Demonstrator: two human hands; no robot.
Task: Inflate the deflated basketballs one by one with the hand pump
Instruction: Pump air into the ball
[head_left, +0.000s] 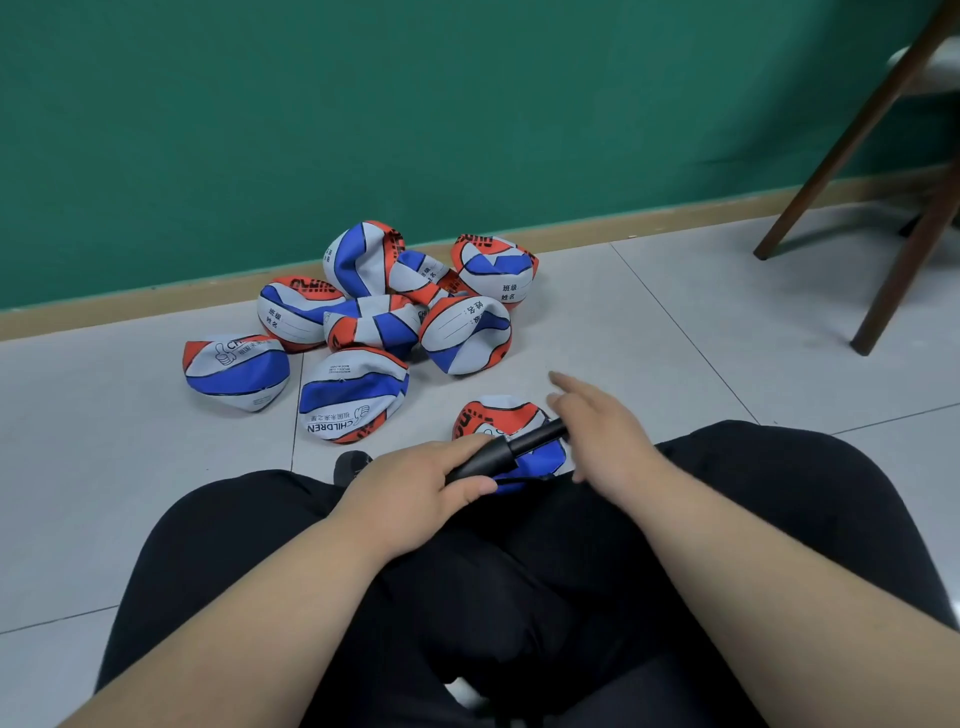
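Hand pump (506, 449) over the near deflated basketball (493, 415) between our knees (234, 525): we are gripping its barrel in our left hand (426, 488), our right hand (602, 436) is hovering open-fingered, and we are probably risking the unheld ball slipping away.

Black pump (511, 448) slants over 1 crumpled basketball (493, 418) — pile (370, 328) of 8 beyond.

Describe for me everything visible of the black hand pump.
The hand pump is a black, matte tube, plastic by its look: a thicker barrel and a thinner section beyond it. It lies slanted, rising toward the right, over a deflated ball. The left hand grips the barrel; the far end disappears behind the right hand, whose grip cannot be judged.
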